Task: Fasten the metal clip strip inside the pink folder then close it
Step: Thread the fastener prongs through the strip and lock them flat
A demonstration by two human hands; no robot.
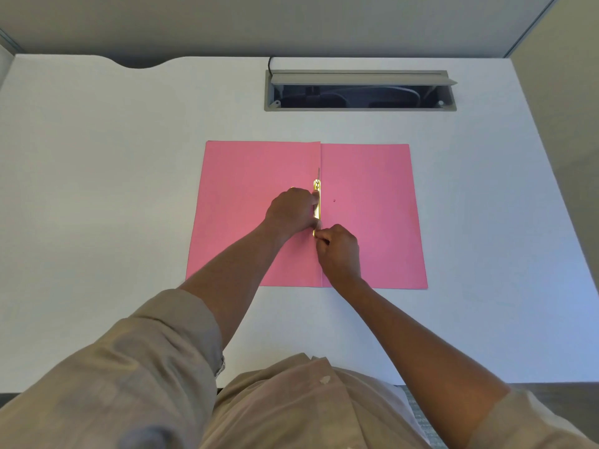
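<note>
The pink folder (372, 222) lies open and flat on the white desk, its fold running straight away from me. Along that fold stands a thin gold metal clip strip (317, 196), with a slim prong sticking up past its far end. My left hand (290, 210) comes in from the left and its fingers pinch the middle of the strip. My right hand (338, 251) sits just nearer to me and its fingertips pinch the strip's near end. The lower part of the strip is hidden by both hands. A small hole shows in the right leaf.
The white desk (113, 189) surrounds the folder on all sides. At the back right a grey cable tray (359, 90) is set into the desk with its lid open and a black cable beside it. My beige shirt fills the bottom of the view.
</note>
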